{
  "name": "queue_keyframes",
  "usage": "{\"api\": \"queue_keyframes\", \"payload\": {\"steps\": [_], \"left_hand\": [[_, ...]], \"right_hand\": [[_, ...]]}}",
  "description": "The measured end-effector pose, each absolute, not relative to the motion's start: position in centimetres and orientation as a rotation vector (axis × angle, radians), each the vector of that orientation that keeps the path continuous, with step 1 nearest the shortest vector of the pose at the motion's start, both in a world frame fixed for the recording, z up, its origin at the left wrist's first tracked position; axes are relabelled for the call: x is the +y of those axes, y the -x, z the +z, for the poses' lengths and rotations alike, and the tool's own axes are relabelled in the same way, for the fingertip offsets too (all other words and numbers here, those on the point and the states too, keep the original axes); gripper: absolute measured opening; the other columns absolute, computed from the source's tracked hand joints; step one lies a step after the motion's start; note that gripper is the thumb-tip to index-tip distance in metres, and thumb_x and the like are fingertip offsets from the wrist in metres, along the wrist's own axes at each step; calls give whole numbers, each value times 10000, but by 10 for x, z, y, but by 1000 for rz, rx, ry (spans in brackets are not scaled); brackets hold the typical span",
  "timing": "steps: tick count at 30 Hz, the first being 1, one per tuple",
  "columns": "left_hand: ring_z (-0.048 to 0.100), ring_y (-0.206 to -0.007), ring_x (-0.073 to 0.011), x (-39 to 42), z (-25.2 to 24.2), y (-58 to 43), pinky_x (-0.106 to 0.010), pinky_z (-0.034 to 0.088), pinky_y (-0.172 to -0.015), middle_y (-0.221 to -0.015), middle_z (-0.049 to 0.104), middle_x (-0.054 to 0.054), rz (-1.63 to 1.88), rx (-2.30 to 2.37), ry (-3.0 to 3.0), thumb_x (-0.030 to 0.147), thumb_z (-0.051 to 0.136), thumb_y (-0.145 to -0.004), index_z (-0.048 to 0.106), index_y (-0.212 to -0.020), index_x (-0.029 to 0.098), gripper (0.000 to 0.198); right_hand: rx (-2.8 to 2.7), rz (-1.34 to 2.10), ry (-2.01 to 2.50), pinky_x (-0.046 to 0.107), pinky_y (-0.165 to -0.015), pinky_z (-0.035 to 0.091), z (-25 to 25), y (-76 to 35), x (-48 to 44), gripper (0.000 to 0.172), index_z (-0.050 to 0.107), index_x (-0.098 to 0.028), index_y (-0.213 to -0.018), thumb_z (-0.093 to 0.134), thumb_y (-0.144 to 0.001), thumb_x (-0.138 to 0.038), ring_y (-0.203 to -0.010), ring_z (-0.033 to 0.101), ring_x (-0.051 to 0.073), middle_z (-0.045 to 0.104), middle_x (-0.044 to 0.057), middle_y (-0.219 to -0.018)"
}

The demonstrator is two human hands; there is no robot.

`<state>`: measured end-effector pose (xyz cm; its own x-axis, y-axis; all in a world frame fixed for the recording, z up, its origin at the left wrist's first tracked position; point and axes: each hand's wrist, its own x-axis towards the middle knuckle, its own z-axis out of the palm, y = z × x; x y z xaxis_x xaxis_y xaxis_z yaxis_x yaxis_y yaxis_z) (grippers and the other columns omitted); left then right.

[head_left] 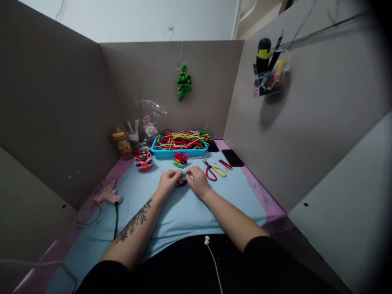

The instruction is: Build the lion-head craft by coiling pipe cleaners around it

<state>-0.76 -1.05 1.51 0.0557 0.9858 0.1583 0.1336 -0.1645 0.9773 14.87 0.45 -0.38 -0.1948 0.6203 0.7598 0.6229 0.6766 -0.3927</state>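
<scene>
Both of my hands meet over the middle of the cloth-covered table, around a small light-blue piece (183,172) with a dark red part (181,183) under it. My left hand (169,181) is closed, its fingertips pinching the left end of the piece. From the other side, my right hand (197,179) pinches it too, fingers bent and a ring on one. The piece is small and partly covered by fingers, so its exact kind is unclear. Just beyond stands a small colourful animal-head figure (180,160). Scissors (216,170) with red and yellow handles lie right of my right hand.
A blue tray (179,154) heaped with colourful cords stands at the back. Another animal-head figure (143,162) sits left of it. At left lies a pink glue gun (109,193) with its cable. A red cutter (226,164) and black phone (232,158) lie right, beside the partition wall (294,134).
</scene>
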Motion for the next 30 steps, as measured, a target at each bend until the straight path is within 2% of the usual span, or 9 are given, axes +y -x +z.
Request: {"api": "queue_keyframes", "payload": {"steps": [5,9,12,17,22,30], "left_hand": [[519,-454,-104,-11,16,7,-215,403,-466,-527,622,-37,1243,1212,-1465,500,607,-736,704,-743,90,421],[520,-464,-106,-9,15,7,-218,410,-479,-525,609,-30,1270,1220,-1484,486,606,-726,686,-723,90,403],[529,-481,-110,-7,12,9,-220,414,-489,-543,612,-23,1303,1224,-1491,469,599,-730,684,-783,91,391],[550,-525,-122,-5,9,10,-224,426,-507,-597,632,-21,1303,1191,-1508,467,599,-734,673,-910,93,420],[582,-569,-137,-6,10,8,-237,460,-517,-693,668,-51,1304,1140,-1473,491,643,-692,659,-828,106,409],[632,-573,-147,-7,11,6,-246,486,-522,-786,709,-74,1290,1089,-1304,440,704,-646,620,-911,120,424]], "right_hand": [[-1886,6,976,329,-728,450,-3,-148,3,116,573,-200,-805,514,-764,-109,-806,543,214,601,57,-783],[-1897,40,943,340,-776,458,-3,-149,4,198,588,-187,-930,520,-759,-114,-854,553,218,622,71,-868],[-1924,63,900,343,-802,457,-3,-150,4,219,589,-180,-988,531,-781,-138,-867,556,216,635,76,-910],[-1937,80,902,328,-795,450,-3,-151,4,133,606,-187,-906,490,-846,-165,-851,557,206,642,66,-867],[-1897,61,974,324,-776,440,-4,-151,6,133,607,-188,-851,475,-857,-172,-833,549,207,632,63,-822],[-1828,45,998,319,-761,432,-4,-151,7,116,595,-194,-825,485,-846,-166,-821,549,206,625,58,-808]]}}
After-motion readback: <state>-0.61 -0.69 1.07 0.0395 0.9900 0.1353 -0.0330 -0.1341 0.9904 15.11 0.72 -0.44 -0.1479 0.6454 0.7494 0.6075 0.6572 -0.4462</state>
